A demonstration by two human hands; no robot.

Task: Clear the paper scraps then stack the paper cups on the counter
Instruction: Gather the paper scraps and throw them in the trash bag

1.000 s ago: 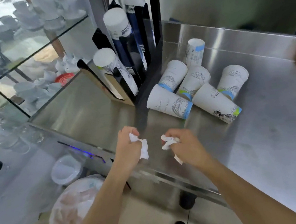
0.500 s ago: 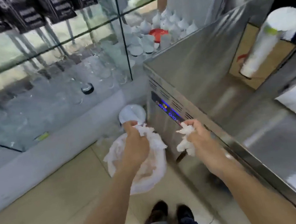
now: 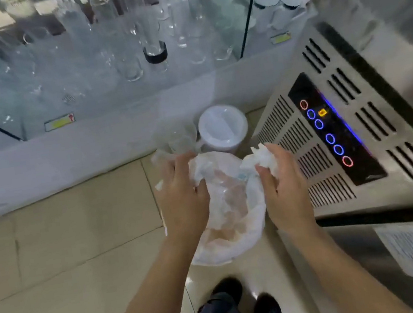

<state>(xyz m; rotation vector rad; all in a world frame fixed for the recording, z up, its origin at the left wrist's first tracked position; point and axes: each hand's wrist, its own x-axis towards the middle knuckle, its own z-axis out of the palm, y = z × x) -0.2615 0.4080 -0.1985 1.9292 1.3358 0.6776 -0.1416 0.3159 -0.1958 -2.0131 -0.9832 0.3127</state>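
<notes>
- Shoes (image 3: 245,298) and dark trouser legs stand on the tiled floor (image 3: 64,231), nearest the camera, below both forearms.
- Left hand (image 3: 183,200) hangs over the left edge of the bin bag (image 3: 230,214), fingers loosely curled; whether paper remains in it cannot be told, though a white sliver shows at its outer edge.
- Right hand (image 3: 283,185) is closed around a crumpled wad of scraps (image 3: 261,157), which sticks out above the fingers, at the bag's right edge.
- The bag, white and translucent, lies open between the two hands, with crumpled waste visible inside.
- Just right of the right hand rises a steel cabinet (image 3: 355,120) with vent slots and a lit control panel (image 3: 330,132).
- Beyond the fingertips sits a white lidded tub (image 3: 222,127); farther still, a glass case (image 3: 104,51) full of glassware.
- Judged from this: the scrap-clearing step is in hand, at the point of the drop.
- Next move likely calls for opening the right hand over the bag mouth so the wad falls inside, not onto the tiles, then turning to the counter for the cups, which are out of view.
</notes>
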